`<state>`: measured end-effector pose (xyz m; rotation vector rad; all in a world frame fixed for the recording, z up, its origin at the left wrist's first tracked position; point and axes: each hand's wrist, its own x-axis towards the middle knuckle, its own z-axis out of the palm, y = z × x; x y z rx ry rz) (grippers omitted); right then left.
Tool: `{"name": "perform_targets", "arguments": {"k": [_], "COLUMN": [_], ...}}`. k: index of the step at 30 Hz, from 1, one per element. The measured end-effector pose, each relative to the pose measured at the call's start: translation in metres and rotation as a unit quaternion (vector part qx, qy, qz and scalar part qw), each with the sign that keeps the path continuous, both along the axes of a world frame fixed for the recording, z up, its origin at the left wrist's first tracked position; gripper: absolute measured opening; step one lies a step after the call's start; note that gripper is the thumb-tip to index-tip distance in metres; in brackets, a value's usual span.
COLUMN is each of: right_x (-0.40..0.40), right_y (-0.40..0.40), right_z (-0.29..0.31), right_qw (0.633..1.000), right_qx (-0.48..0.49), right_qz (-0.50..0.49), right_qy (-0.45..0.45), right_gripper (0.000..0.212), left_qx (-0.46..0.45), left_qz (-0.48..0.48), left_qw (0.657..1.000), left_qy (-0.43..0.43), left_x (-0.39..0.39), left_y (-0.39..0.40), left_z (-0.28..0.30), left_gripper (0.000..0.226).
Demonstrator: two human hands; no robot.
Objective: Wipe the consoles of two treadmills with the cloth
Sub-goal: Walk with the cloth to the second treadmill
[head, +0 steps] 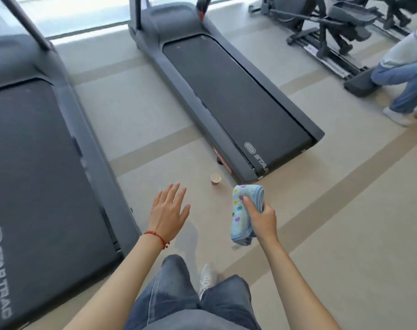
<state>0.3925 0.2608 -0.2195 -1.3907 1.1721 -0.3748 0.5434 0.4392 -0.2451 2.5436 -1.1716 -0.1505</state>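
Observation:
My right hand (262,217) grips a folded light-blue cloth (242,210) with coloured dots, held upright over the floor. Beside it my left hand (168,210) hangs open, fingers spread, holding nothing; a red cord circles its wrist. Two dark treadmills lie ahead: one (229,96) in the middle with its rear end just beyond the cloth, the other (36,163) along the left edge. Only their belts, frames and lower uprights show; both consoles are out of view.
A small paper cup (215,179) stands on the beige floor at the middle treadmill's rear corner. A person in jeans (402,75) crouches at the right by an elliptical machine (333,25). A floor strip runs between the treadmills.

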Motion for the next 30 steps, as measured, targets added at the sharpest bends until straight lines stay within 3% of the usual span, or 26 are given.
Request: {"name": "perform_targets", "arguments": {"k": [12,30], "right_x": [0.192,0.521], "right_y": [-0.009,-0.046], "right_z": [-0.014,0.024], "right_qw": [0.981,0.972], "right_qx": [0.041,0.009], "right_qz": [0.187,0.230], "right_qy": [-0.018,-0.042], "right_gripper": [0.027,0.020], "left_qx": [0.037,0.003], "left_qz": [0.172,0.208], "left_qw": [0.984,0.975], "left_qy": [-0.008,-0.076], "left_x": [0.114,0.438], "left_y": [0.031,-0.007], "left_z": [-0.005,0.032], "left_gripper": [0.058,0.052]}}
